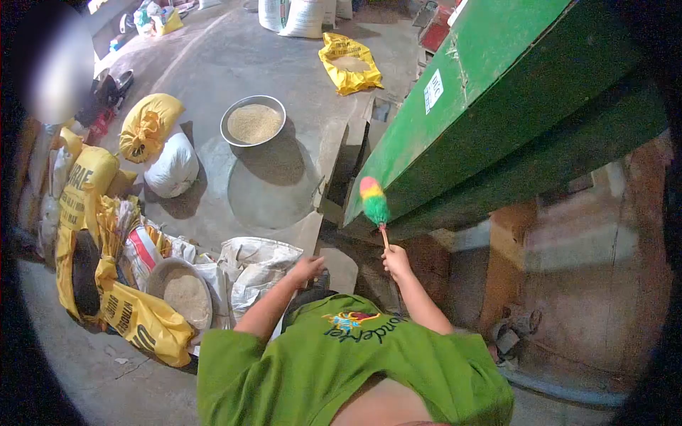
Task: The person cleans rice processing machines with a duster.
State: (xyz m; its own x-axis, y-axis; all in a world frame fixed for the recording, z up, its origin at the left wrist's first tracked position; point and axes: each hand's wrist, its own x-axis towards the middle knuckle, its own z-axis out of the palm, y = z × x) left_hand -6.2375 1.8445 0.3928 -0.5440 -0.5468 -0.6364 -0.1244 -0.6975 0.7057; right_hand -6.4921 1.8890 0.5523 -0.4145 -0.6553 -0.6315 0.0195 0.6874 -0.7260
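My right hand (pixel 396 260) is closed around the thin handle of a fluffy duster (pixel 375 202). Its head is banded pink, yellow and green, and it points up and away from me against the lower edge of a large green metal machine (pixel 455 92). A small white label (pixel 432 91) is stuck on the machine's side. To the left, my left hand (pixel 307 270) hovers at waist height with loosely bent fingers and nothing in it. Just beyond that hand lies a white woven sack (pixel 259 266).
A metal basin of grain (pixel 253 123) stands on the concrete floor (pixel 206 64). Yellow sacks (pixel 151 126) and a white sack (pixel 172 167) sit at left, near another grain-filled basin (pixel 185 291). An open yellow bag (pixel 349 64) lies farther back. A floor ledge (pixel 320 192) runs beside the machine.
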